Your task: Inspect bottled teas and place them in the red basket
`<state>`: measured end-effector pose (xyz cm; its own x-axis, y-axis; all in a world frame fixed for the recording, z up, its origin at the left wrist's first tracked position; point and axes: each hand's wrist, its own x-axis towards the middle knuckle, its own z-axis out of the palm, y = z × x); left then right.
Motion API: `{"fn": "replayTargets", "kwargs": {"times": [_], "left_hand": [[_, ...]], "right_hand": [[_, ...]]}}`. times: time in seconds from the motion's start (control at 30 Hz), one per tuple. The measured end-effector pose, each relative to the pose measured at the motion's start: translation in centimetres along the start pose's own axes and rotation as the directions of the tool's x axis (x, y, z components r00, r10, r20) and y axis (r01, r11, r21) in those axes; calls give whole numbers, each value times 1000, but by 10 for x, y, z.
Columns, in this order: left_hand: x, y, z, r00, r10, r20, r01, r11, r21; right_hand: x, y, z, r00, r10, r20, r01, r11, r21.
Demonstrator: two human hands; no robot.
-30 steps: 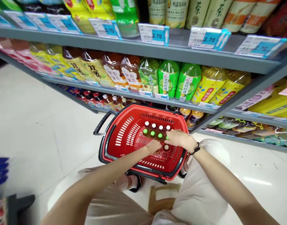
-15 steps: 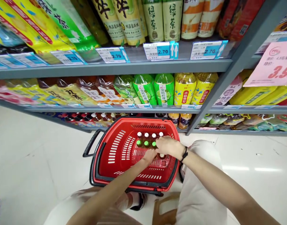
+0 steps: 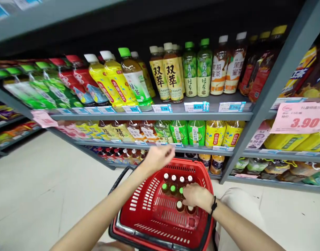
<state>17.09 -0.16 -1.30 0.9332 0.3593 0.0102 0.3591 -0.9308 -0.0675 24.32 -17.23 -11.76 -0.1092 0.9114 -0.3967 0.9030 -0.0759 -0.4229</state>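
L hand (image 3: 158, 157) has lifted off the bottles & now hangs above the far rim of the red plastic shopping basket (image 3: 193, 163), fingers loosely together, nothing seen in them, not touching the rim. R hand (image 3: 196, 195) stays down inside the basket, fingers curled over the near end of the bottle group, black wrist band (image 3: 213, 205) on that wrist. Can't tell if R is clamped on a bottle top or just resting there, as the fingers cover it. Hands now well apart; a moment ago they were close together over the btls.

Small bottles w/ dark contents (image 3: 173, 184) stand upright in rows on the basket floor, just past R fingers: white caps (image 3: 173, 177) in far row, green caps (image 3: 164, 187) next, two pale-capped btls (image 3: 179, 205) right by R fingers.

Head view has tilted up, so more shelving shows. Past L hand, gray metal shelving (image 3: 152, 116) holds rows of bottled drinks, incl. green tea btls (image 3: 189, 69) on upper shelf, 2.70 price tags (image 3: 194, 106) on its edge, pink 3.90 sign (image 3: 298, 118) off to R. Pale floor tiles (image 3: 45, 181) lie left of the basket.
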Motion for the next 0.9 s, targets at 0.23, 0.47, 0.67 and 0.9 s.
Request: {"fn": "replayTargets", "kwargs": {"times": [0.23,0.47,0.67,0.9], "left_hand": [[131,-10,-172,548,-3,-836,-187,974,-126],[236,-37,-190,647,-37,-761,-235,940,-246],[234,-23,-177,591,-129,-796,-163,947,-275],[157,29,-166,410,-107,-906,-276,932,-235]], "right_hand": [[17,-15,10,1000,-18,14,19,999,-27],[22,-9,34,998,-27,-53,26,999,-32],[26,-2,35,999,-33,-31,32,999,-32],[20,-4,22,999,-51,16,51,998,44]]}}
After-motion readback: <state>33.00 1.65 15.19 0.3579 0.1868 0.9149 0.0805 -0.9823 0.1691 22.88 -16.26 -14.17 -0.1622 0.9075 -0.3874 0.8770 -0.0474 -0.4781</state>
